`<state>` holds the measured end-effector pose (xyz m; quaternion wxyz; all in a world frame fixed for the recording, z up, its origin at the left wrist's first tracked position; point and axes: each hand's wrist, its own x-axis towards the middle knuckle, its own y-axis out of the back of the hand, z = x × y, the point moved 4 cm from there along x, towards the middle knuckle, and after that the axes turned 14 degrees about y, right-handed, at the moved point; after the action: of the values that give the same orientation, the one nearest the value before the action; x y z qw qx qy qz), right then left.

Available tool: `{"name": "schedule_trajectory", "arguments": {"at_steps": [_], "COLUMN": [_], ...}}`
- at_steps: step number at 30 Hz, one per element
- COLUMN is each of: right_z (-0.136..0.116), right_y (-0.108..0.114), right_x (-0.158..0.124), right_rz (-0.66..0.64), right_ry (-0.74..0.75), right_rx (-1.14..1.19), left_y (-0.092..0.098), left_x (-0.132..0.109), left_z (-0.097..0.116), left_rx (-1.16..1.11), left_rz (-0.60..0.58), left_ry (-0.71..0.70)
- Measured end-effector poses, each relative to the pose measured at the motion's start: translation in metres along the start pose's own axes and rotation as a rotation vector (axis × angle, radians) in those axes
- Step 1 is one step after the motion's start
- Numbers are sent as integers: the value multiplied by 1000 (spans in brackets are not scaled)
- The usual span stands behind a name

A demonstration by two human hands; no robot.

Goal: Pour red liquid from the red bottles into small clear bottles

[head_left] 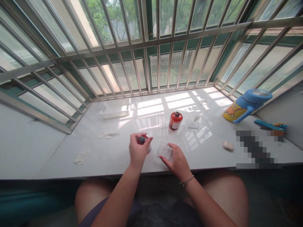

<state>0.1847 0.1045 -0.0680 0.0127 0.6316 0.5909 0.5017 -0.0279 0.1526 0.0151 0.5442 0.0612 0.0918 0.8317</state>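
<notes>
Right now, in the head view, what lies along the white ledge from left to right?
Tissue → basket → left hand gripping small bottle → clear box held by right hand → orange bottle → packet → white lump → blue jug → blue tool.

This looks like a home, at a big window. A wide white ledge (111, 157) sits under a window with metal bars (151, 44), and green trees (111, 15) show outside. Little home things lie on the ledge: a blue and yellow kid's cup (247, 105), a small white basket (115, 112) and a red bottle (175, 120).
</notes>
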Motion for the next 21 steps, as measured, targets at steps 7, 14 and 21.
{"name": "schedule_trajectory", "arguments": {"at_steps": [7, 14, 21], "right_z": [0, 1, 3], "right_y": [-1, -1, -3], "right_x": [-1, 0, 0], "right_rz": [7, 10, -9], "right_ry": [11, 17, -1], "right_rx": [-9, -31, -44], "left_y": [1, 1, -1], "left_x": [2, 7, 10], "left_z": [1, 0, -2], "left_rx": [87, 47, 51], "left_rz": [-87, -85, -83], "left_ry": [-36, -40, -110]}}
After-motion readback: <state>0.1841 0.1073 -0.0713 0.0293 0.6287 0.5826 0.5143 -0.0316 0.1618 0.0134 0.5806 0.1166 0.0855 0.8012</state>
